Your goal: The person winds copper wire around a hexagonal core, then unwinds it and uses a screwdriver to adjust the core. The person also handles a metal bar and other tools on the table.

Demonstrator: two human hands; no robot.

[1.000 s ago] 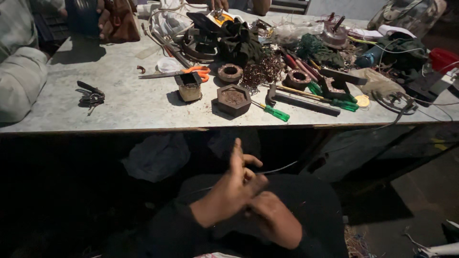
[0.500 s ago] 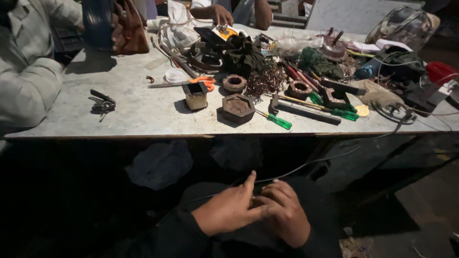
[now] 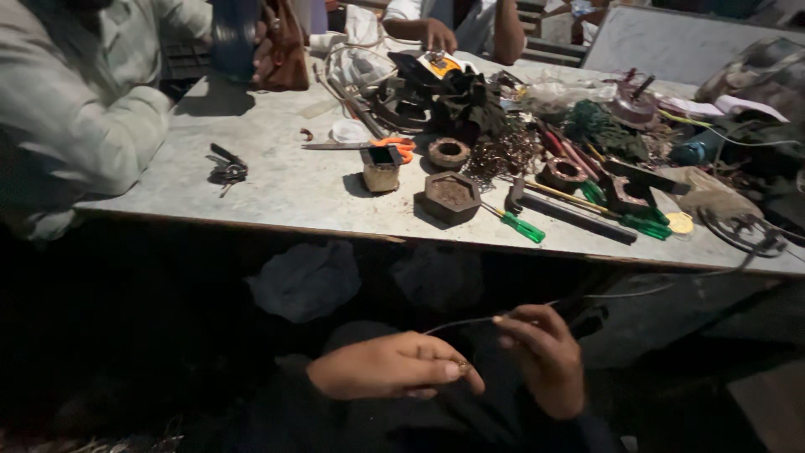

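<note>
My left hand point(image 3: 390, 367) rests low over my dark lap, fingers curled, pinching a small brownish piece at its fingertips. My right hand point(image 3: 545, 356) is beside it, fingers closed on a thin pale wire point(image 3: 637, 293) that runs up and to the right toward the table edge. Both hands are below the front edge of the grey worktable point(image 3: 277, 189).
On the table lie a hexagonal rusty metal block point(image 3: 451, 196), a green-handled screwdriver point(image 3: 520, 225), orange-handled scissors point(image 3: 381, 146), a small open box point(image 3: 381, 167), keys point(image 3: 226, 170) and a heap of tools and parts. A person's pale sleeve point(image 3: 84, 109) leans at left; another person's hand point(image 3: 438, 35) is at the far edge.
My left hand has dropped from upright with spread fingers to lying flat and curled. The hands have drawn apart, and the view has tilted down and moved closer to the table.
</note>
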